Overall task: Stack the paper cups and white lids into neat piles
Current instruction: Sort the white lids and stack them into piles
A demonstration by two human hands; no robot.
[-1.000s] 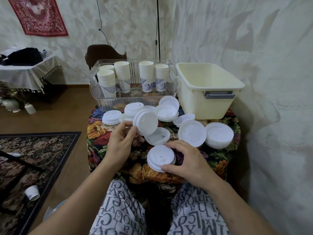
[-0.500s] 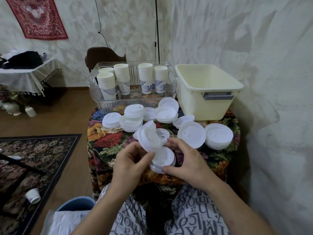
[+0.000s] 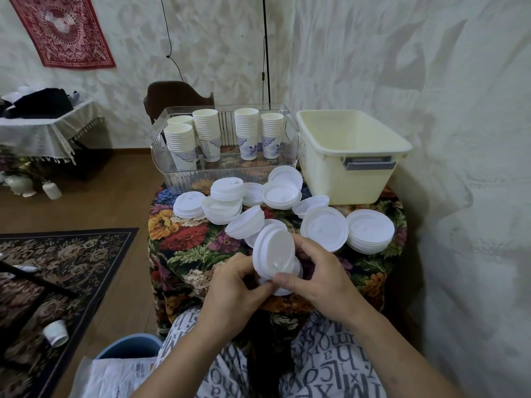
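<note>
Half a second earlier the left hand (image 3: 230, 291) held the tilted lid (image 3: 273, 255) alone; both hands now pinched it at its lower edge, the right hand (image 3: 319, 278) curled around its right side, above a small lid pile (image 3: 288, 290) at the near edge of the floral table (image 3: 184, 239). Other lid stacks (image 3: 369, 231) lay behind; cup stacks (image 3: 247, 130) stood in the clear bin (image 3: 230, 175).

White lids (image 3: 369, 231) on a floral bench (image 3: 184, 239); blue-patterned white cups (image 3: 247, 133); cream tub (image 3: 353, 156); red wall hanging (image 3: 63, 30).
</note>
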